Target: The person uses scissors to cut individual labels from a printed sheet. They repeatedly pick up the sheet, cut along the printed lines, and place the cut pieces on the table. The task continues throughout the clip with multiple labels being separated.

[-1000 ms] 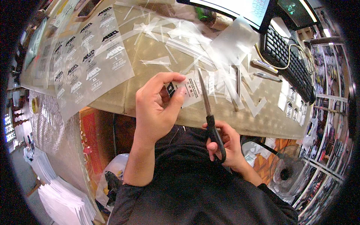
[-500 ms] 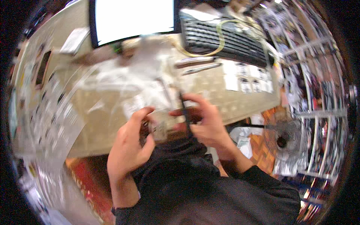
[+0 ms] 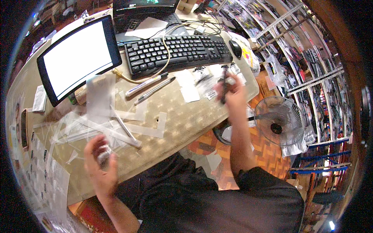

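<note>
My right hand (image 3: 237, 97), blurred, is closed on a slim dark object (image 3: 224, 86) whose kind I cannot make out. It is over the right part of the table, beside small white printed labels (image 3: 190, 93). My left hand (image 3: 101, 171) is near the table's front edge, its fingers curled round something small, partly whitish and partly dark, too smeared to name. Beyond that hand, clear plastic strips and scraps (image 3: 93, 128) lie in a loose pile. A pen (image 3: 155, 91) and a white marker (image 3: 144, 84) lie side by side between the pile and the labels.
A screen with a black frame (image 3: 117, 58) stands at the back left. Behind the pens is a black keyboard (image 3: 178, 54) with a pale cable (image 3: 168, 58) across it and a mouse (image 3: 235, 48) to its right. A fan (image 3: 276, 128) and packed shelves (image 3: 311, 58) stand right of the table.
My view has turned to the right. My hands have moved apart: the right one, with the dark object, outward to the labels, the left one toward the table's left front.
</note>
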`<state>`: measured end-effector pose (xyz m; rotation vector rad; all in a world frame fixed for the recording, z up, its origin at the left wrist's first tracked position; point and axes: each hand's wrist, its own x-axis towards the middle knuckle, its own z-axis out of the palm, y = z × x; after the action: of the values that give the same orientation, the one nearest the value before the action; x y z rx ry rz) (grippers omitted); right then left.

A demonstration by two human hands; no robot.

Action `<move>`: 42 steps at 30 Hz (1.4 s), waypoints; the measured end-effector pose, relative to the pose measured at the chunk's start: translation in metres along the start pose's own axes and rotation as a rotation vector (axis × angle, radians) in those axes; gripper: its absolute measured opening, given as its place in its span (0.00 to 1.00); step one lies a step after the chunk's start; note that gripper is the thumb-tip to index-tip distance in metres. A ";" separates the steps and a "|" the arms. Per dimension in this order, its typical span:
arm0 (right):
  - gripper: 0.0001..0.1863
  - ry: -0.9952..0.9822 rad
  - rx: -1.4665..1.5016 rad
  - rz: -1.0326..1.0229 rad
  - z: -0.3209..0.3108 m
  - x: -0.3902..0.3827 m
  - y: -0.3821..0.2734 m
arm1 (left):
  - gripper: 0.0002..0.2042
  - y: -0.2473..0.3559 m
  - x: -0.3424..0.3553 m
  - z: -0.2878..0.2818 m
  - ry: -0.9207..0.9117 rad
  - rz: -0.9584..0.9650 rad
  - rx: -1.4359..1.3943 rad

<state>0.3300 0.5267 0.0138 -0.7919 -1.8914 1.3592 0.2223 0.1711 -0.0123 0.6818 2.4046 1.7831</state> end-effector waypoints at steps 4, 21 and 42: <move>0.26 0.263 -0.128 -0.076 -0.088 0.092 0.027 | 0.17 -0.029 0.000 -0.017 0.187 0.058 0.140; 0.22 0.178 -1.118 -0.195 -0.095 0.139 0.089 | 0.15 -0.025 0.004 -0.034 0.182 0.060 0.253; 0.26 -0.335 0.240 -0.019 0.103 -0.092 -0.007 | 0.18 -0.028 -0.003 -0.048 0.299 0.104 0.207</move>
<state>0.3014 0.3954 -0.0196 -0.4456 -1.9233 1.7536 0.2014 0.1209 -0.0229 0.6056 2.8300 1.8045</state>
